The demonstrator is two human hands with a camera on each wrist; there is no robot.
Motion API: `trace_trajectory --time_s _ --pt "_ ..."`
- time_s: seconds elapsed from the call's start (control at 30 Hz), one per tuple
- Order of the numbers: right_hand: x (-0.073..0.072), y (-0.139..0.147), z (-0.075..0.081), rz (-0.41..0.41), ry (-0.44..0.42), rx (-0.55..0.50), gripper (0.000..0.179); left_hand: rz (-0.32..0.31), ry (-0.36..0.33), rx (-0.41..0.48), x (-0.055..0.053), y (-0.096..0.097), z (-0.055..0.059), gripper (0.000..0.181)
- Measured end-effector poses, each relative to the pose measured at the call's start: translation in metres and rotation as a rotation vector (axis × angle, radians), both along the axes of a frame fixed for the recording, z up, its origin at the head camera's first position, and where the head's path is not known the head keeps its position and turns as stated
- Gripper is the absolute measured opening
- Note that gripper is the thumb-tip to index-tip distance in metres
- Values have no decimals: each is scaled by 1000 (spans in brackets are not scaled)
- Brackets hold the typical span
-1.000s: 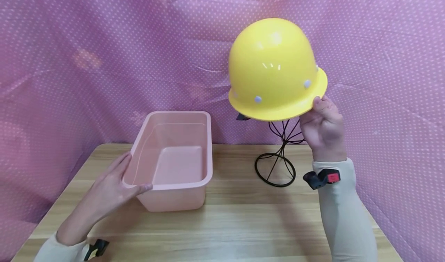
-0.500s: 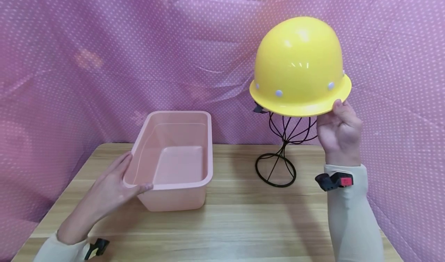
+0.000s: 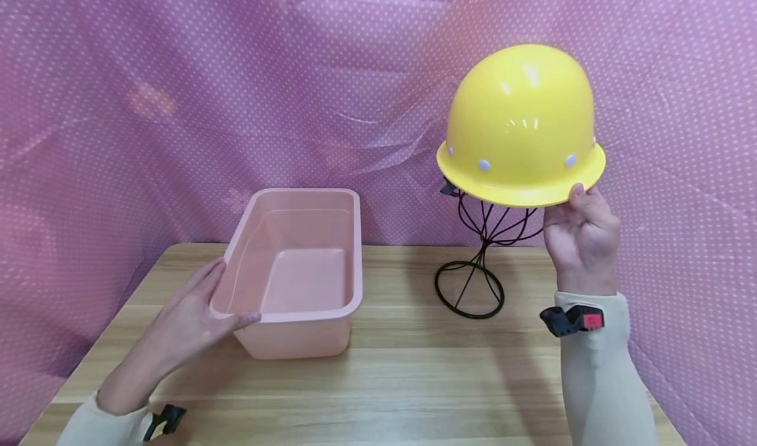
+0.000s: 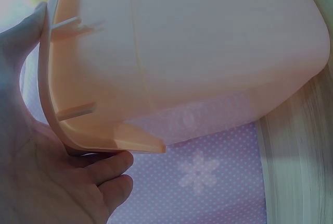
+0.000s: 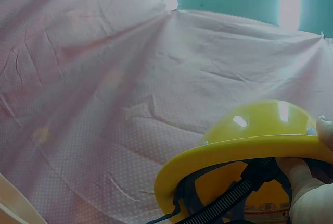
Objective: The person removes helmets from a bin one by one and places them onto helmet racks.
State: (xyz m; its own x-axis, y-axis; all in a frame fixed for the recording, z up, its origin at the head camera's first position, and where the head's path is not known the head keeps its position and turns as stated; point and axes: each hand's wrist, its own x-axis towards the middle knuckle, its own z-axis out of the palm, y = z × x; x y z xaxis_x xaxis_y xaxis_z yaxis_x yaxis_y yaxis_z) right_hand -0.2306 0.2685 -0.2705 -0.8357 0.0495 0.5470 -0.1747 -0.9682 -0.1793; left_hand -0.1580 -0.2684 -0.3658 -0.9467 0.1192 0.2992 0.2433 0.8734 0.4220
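Observation:
In the head view, my right hand (image 3: 582, 245) pinches the brim of a yellow hard hat (image 3: 523, 121), thumb outside and fingers under the shell. The hat is upright above a black wire stand (image 3: 483, 242) and hides its top; whether they touch cannot be told. Its black inner straps (image 5: 234, 198) show in the right wrist view. My left hand (image 3: 183, 321) holds the near left corner of a pink plastic bin (image 3: 296, 334), thumb on the near rim, fingers along the left side. The left wrist view shows the bin's outer wall (image 4: 197, 52) close up.
The bin and the stand's round base are on a wooden table (image 3: 402, 393). Behind and at both sides hangs a pink dotted cloth (image 3: 266, 91). The stand is to the right of the bin, near the table's back edge.
My right hand has carried the hard hat to the right, then slightly down, to above the wire stand. The left hand and the bin have stayed put.

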Motion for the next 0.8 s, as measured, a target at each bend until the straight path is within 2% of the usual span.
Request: trace_trajectory --time_s 0.8 --pt "1 4 -18 -9 -48 -8 53 -1 -22 -7 -2 -1 0 113"
